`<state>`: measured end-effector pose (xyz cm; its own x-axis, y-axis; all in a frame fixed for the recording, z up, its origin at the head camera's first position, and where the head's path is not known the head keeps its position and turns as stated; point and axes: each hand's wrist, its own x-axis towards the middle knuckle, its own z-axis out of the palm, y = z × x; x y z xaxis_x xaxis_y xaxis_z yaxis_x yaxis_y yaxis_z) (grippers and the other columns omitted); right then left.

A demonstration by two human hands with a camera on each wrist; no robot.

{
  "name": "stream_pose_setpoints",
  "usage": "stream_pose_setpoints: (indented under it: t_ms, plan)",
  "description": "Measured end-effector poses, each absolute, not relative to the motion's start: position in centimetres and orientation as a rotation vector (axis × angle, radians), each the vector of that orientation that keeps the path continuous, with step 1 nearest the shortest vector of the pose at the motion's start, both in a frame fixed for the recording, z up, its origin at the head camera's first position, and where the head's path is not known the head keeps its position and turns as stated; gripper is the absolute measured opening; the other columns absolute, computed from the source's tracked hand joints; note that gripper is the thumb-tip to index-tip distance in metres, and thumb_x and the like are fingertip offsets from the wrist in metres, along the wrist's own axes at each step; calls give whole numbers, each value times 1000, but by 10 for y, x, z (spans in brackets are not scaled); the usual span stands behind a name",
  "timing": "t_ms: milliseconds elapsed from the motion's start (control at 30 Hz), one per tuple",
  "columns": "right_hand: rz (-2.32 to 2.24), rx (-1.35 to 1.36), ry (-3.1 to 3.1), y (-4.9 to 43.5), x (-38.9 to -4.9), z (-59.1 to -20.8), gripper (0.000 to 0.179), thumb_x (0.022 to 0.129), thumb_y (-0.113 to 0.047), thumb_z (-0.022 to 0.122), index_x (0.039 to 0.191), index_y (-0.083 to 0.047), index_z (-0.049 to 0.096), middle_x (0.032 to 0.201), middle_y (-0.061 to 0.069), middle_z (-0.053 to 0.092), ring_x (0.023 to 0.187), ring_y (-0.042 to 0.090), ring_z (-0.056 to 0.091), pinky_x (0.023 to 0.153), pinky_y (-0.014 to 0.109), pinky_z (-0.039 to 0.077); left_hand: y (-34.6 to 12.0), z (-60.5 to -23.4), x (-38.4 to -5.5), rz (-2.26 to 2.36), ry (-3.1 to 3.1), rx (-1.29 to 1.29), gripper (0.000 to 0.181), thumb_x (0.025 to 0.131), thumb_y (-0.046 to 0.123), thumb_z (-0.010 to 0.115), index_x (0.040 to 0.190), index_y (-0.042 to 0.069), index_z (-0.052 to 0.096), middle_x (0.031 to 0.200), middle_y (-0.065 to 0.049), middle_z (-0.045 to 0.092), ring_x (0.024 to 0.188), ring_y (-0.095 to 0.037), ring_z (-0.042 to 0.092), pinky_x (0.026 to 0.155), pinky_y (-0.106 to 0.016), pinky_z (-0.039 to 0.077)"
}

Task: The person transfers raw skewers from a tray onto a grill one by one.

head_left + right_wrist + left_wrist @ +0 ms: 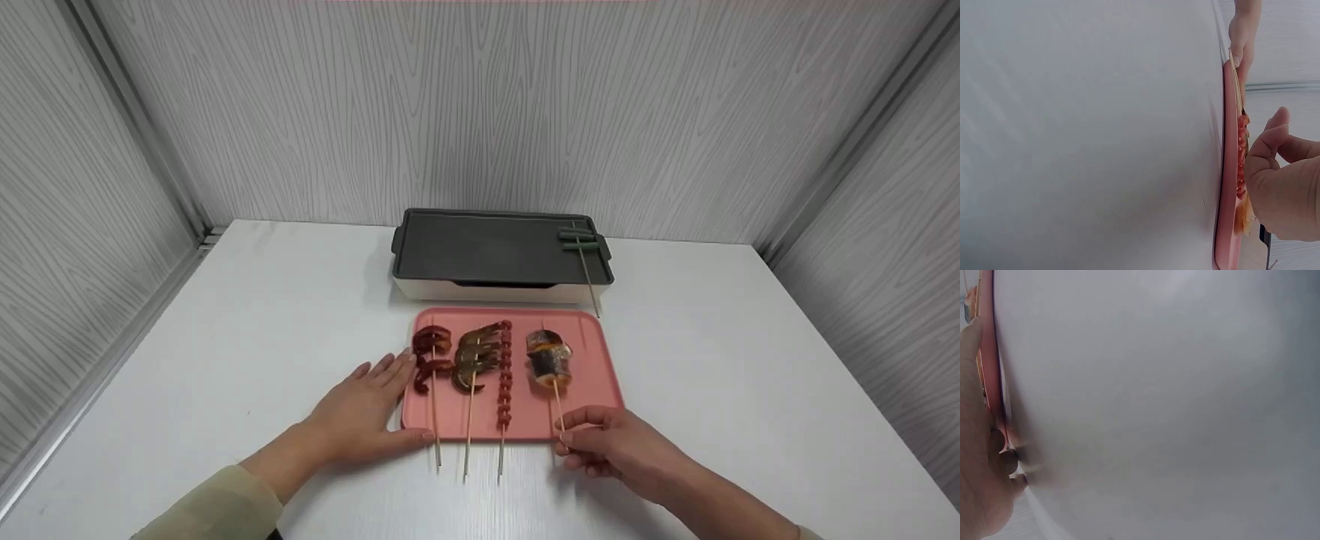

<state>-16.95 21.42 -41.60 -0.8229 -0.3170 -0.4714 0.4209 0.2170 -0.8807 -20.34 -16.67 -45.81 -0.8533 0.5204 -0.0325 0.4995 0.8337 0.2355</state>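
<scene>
In the head view my right hand (619, 450) pinches the wooden stick of a skewer with silvery fish-like chunks (551, 360), close over the right part of a pink tray (596, 367). My left hand (360, 416) lies against the tray's left edge, fingers extended, thumb reaching across the front left corner. Near it on the tray is a reddish-brown skewer of tentacle-like pieces (433, 341). Beside that lie a shrimp skewer (474, 358) and a skewer of small red meat pieces (505, 375). Their sticks stick out past the tray's front edge.
Behind the tray stands a grill (480, 244) with a dark flat plate and a pale base. A skewer of green pieces (577, 244) lies on its right end, its stick overhanging the front. Grey wood-grain panels (480, 105) enclose the white table (712, 337).
</scene>
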Motion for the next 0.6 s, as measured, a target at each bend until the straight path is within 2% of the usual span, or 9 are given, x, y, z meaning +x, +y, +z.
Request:
stream_pose_setpoints:
  t_ms: [600]
  plan:
    - [-1658, -10, 1914, 226, -163, -399, 35, 104, -17, 68, 131, 4, 59, 102, 9, 76, 82, 13, 68, 69, 25, 53, -167, -459, -204, 325, 2918, 807, 115, 94, 87, 42, 167, -1, 24, 175, -15, 16, 161, -38, 18, 129, -57, 18]
